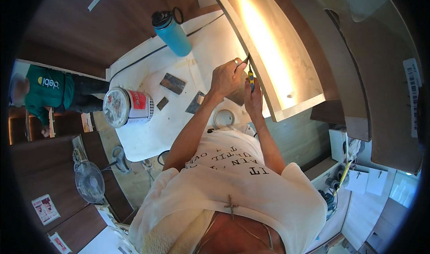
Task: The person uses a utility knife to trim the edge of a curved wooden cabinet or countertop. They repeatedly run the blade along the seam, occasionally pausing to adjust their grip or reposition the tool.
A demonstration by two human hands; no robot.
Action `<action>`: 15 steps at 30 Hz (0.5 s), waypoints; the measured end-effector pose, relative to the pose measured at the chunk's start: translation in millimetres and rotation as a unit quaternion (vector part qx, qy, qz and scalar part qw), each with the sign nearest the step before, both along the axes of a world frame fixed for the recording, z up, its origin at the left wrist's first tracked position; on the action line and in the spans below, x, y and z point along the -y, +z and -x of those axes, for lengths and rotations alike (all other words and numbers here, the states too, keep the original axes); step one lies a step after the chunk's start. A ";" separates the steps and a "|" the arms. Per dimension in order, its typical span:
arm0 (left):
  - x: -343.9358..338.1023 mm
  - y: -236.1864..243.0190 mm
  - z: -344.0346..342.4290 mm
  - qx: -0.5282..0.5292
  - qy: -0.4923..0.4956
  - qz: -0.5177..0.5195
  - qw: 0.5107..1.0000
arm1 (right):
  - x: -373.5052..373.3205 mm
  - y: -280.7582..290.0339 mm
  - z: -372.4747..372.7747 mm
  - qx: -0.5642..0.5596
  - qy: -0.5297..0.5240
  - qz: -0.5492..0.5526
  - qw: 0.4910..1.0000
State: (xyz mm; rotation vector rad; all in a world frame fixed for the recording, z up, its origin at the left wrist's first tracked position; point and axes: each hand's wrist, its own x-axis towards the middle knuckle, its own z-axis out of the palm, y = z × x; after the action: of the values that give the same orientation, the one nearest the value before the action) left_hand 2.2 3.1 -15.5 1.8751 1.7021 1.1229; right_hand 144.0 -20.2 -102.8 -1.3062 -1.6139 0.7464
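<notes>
The hands are close together: the right hand (254, 97) is closed around a yellow-and-black utility knife (251, 80), its narrow tip at the panel's edge; the left hand (226, 77) has its fingers bent together just beside that tip, and whether it grips anything cannot be told.

Clock directions run from the hands. At one o'clock rises the long wooden panel (262, 81), pale and smooth, with squared edges and a glowing band of light along its face. At three o'clock stands a broad, flat brown board (385, 110) with a whitish label. The white tabletop (134, 146) spreads from seven round to eleven, its surface smudged and speckled.

Far out at nine o'clock is a co-worker in a green shirt (49, 88). Well off at eight stands a round fan (89, 182) with a wire cage. The cylindrical tin (140, 106), its lid crusted and smeared, sits at nine on the tabletop; a glossy turquoise bottle (174, 38) with a black looped lid leans in view at ten. At seven lies a ring-shaped tape roll (224, 118). Toward nine is a dark rectangular plate (172, 83), scuffed on top; at eight, the left forearm partly covers a dark angular plate (194, 104). Smallest is a dark rectangular block (162, 103), between that forearm and the tin.
</notes>
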 end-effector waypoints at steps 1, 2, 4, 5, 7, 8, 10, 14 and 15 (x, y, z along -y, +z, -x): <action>2.3 2.4 -1.5 0.018 0.003 0.014 1.000 | 1.1 -1.6 -1.1 0.011 -0.007 0.014 1.000; 4.5 4.3 -1.5 0.037 0.011 0.028 0.999 | 3.0 1.0 -1.2 -0.001 -0.004 0.040 0.999; 4.2 8.6 -0.3 0.035 0.013 0.039 0.999 | 10.4 7.6 -2.3 -0.025 0.002 0.092 0.995; 3.3 10.7 0.1 0.035 0.014 0.042 0.998 | 16.9 8.7 -5.2 -0.017 0.005 0.131 0.991; 4.7 12.6 0.3 0.042 0.016 0.060 0.997 | 36.3 5.7 -14.6 -0.004 0.013 0.207 0.978; 3.0 14.0 -0.1 0.045 0.015 0.068 0.997 | 46.2 -15.0 -21.5 0.016 -0.005 0.172 0.985; -3.8 -1.8 5.7 0.014 0.010 0.008 1.000 | 49.6 -9.5 -23.9 0.000 0.003 0.124 0.992; -0.3 -9.3 5.4 0.032 -0.005 -0.004 0.999 | 46.2 -2.2 -19.9 -0.017 -0.007 0.101 0.995; -1.1 -6.1 5.2 0.041 -0.006 0.006 0.999 | 38.5 -4.0 -16.8 -0.026 -0.012 0.084 0.996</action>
State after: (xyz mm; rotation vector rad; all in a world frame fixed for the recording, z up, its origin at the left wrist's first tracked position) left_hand -3.0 4.1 -21.6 1.8032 1.6477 1.1663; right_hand 160.8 -58.7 -106.9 -1.4114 -1.5183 0.9095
